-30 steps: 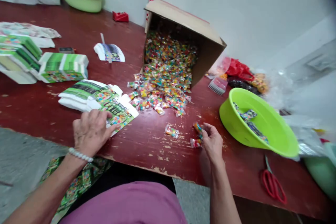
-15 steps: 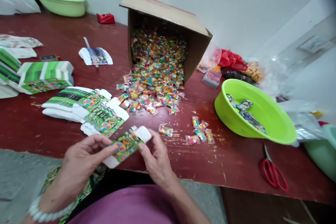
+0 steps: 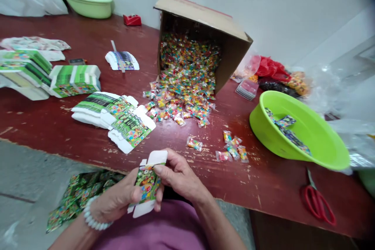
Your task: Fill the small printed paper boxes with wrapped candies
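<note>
Between my hands, just over the table's front edge, is a small green printed candy box (image 3: 147, 183) with white flaps standing out at its upper and lower ends. My left hand (image 3: 123, 193), with a beaded bracelet at the wrist, grips its lower left side. My right hand (image 3: 178, 174) pinches its upper right side, thumb on the printed face. Flattened green boxes (image 3: 129, 125) lie in a fanned stack beyond my hands. One wrapped candy (image 3: 194, 143) lies on the table to the right, and a small group of wrapped candies (image 3: 232, 148) lies farther right.
A cardboard carton (image 3: 202, 13) on its side spills many wrapped candies. A lime-green basin (image 3: 325, 140) with small dark packs stands right, near red-handled scissors (image 3: 318, 203). Bundled green boxes (image 3: 76, 81) lie left. Green packets (image 3: 84, 191) sit below the table's front edge.
The box has turned more upright and come lower, closer to my body, with the lower flaps now spread. Both hands still hold it. The view has swung left.
</note>
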